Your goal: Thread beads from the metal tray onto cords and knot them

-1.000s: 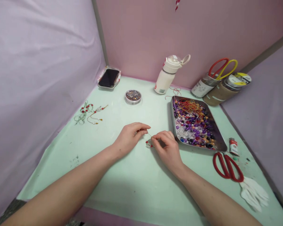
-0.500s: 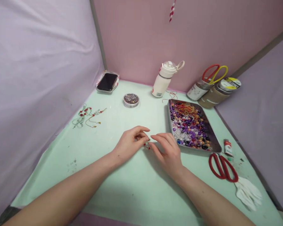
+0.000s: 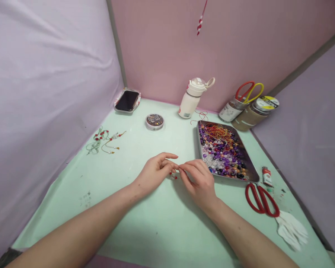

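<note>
My left hand (image 3: pixel 153 172) is closed over a beaded cord (image 3: pixel 173 176), its thumb pressed against the curled fingers and its index finger stretched out. Red and clear beads dangle just under the fingertips, close to the tabletop. Thumb and index finger of my right hand (image 3: pixel 199 181) are pinched at the cord's upper end, almost touching the left fingertips. The thin cord itself is mostly hidden between the hands. Right of them lies a metal tray (image 3: pixel 249 163) of purple, black, clear and orange beads, with tangled orange thread (image 3: pixel 219 134) on top.
Red-handled scissors (image 3: pixel 262 201), a lighter (image 3: pixel 267 176) and a white glove (image 3: pixel 292 230) lie at the right. Along the back stand a white bottle (image 3: pixel 190 102), two jars, a round case (image 3: pixel 154 121) and a phone (image 3: pixel 127 101). A beaded green cord (image 3: pixel 102 136) lies left.
My right hand let go of the cord, fingers parting, then pinched it again. My left hand's fingers have curled in around the beaded cord. The view has tilted slightly up.
</note>
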{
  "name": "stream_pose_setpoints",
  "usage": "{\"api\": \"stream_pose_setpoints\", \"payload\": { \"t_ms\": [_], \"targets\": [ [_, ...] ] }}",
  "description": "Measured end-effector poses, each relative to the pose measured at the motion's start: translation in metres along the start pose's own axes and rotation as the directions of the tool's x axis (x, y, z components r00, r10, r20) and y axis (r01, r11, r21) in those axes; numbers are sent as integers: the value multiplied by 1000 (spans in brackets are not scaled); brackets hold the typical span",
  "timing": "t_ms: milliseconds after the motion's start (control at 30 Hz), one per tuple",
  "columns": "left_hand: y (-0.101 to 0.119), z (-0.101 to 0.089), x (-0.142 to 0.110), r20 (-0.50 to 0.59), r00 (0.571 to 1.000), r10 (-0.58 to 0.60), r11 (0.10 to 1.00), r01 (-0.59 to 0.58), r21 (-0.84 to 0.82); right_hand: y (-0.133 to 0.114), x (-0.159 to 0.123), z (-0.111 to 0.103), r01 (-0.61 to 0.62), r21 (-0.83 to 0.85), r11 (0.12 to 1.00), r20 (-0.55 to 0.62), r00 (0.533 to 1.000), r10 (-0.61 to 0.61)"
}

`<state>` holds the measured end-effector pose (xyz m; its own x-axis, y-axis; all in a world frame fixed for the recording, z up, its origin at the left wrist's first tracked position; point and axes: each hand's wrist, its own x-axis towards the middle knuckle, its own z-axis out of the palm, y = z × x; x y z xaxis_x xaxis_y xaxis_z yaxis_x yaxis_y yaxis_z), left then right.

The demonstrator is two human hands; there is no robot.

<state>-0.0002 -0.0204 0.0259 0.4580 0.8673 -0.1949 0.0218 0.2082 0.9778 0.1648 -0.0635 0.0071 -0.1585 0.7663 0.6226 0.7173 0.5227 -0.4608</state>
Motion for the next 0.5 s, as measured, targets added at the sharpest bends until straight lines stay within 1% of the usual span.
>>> {"api": "stream_pose_setpoints", "payload": {
  "t_ms": [67,133,200,233,300,367,433,500],
  "targets": [
    [2,0,0,-22,1000,-22,1000,22,13,0,0,0,-62,45,997,-15,998,63],
    [5,0,0,-37,998,-45,997,47,67,0,1,1,-140,122,983,-37,989,146],
    [7,-1,-1,4,994,-109,992,108,67,0,0,2,-194,214,957,-42,977,208],
    [8,-1,-1,49,986,-160,987,159,27,1,0,3,-206,255,945,-38,974,222],
    [8,-2,-1,152,954,-257,955,275,-109,2,-3,5,-199,310,930,-12,977,213],
    [8,-3,-2,212,931,-299,910,344,-229,2,-5,7,-177,344,922,14,983,184],
    [8,-3,-1,215,928,-305,890,358,-283,1,-6,9,-165,359,919,33,986,164],
    [7,-4,-1,200,928,-316,889,363,-278,-1,-6,9,-159,349,923,36,987,156]
  ]
}}
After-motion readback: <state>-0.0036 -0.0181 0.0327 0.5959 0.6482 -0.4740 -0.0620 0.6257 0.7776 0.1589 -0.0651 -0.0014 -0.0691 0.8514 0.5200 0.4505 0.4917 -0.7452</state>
